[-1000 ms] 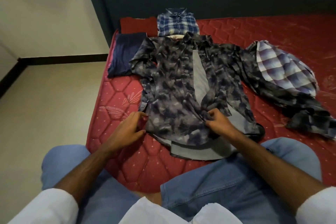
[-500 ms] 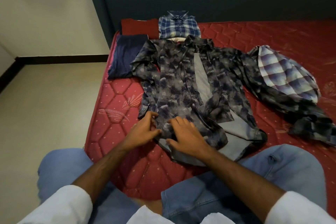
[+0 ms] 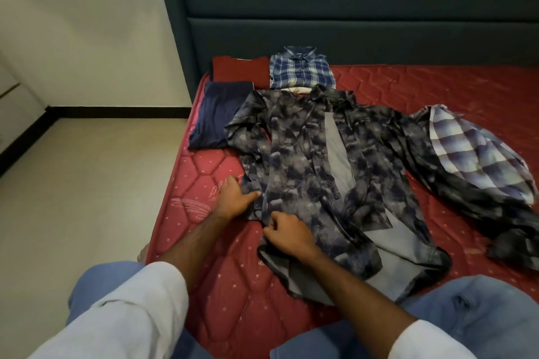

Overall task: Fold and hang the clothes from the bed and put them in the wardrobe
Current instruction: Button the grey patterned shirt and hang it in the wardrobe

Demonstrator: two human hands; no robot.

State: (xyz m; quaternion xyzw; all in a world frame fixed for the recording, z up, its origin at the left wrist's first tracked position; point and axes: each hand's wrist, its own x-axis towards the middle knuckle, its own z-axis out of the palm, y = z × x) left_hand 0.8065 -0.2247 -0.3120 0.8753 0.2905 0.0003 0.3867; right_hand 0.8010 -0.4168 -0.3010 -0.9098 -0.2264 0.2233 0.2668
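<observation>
Right hand (image 3: 287, 232) shifted left, pinching camo shirt (image 3: 306, 160) hem; front flattened.

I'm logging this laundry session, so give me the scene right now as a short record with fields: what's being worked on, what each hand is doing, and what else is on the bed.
surface: red quilted mattress
garment in work: dark camouflage-print shirt, spread flat, front open
left hand: on the shirt's left edge, fingers straight
right hand: pinching the shirt's lower front edge
folded already: blue plaid shirt, dark red garment, navy garment
unfolded: pale plaid shirt, bunched at right
</observation>
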